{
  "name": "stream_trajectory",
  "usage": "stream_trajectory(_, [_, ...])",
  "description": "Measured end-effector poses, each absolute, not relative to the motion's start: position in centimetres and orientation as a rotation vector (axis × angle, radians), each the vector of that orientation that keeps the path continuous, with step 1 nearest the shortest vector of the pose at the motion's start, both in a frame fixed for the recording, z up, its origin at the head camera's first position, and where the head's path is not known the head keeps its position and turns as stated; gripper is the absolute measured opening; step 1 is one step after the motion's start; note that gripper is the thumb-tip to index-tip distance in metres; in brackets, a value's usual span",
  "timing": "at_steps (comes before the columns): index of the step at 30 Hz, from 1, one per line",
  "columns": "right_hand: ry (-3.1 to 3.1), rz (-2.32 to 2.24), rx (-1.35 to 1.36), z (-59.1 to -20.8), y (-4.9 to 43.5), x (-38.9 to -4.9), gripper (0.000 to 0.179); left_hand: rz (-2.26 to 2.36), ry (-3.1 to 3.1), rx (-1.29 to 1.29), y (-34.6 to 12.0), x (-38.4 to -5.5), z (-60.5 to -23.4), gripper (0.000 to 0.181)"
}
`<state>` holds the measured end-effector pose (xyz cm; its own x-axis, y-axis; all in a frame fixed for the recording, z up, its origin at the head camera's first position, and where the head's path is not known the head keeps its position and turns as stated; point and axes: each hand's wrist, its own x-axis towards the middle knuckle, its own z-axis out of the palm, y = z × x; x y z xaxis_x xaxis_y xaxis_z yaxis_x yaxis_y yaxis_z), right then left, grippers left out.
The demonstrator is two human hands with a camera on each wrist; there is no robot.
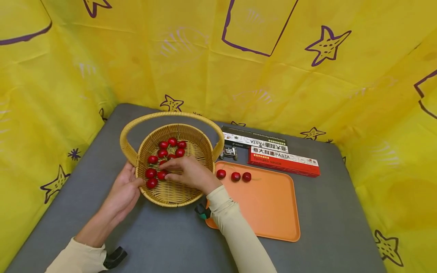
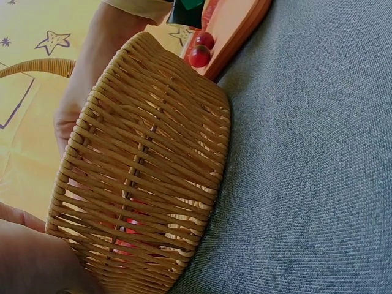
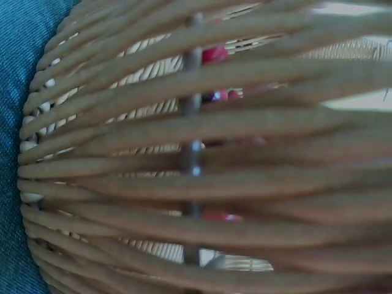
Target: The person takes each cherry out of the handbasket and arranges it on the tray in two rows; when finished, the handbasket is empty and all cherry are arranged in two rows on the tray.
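Observation:
A round wicker basket with a tall arched handle stands on the grey table, several red cherries lying mostly on its left side. My left hand grips the basket's left rim, thumb over the edge. Inside the basket, my right hand pinches a cherry between thumb and index finger. Seen from the left wrist, the woven side fills the middle, with part of the left hand at its rim. The right wrist view shows mostly basket weave; the right fingers are hidden there.
Right of the basket lies an orange tray with three cherries near its far edge. Behind it are a dark pasta box, a red pasta box and a small dark wheeled object. Yellow cloth hangs around the table.

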<state>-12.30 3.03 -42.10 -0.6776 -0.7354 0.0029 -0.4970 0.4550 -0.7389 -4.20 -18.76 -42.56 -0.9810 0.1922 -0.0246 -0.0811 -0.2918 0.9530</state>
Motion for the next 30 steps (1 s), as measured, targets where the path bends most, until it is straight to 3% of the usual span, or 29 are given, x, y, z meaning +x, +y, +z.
stream_trajectory(30, [2.493,-0.913,-1.110,-42.2,2.2,-12.3,0.028,2.373,1.767,0.099,-18.6,-4.3,-42.2,0.089])
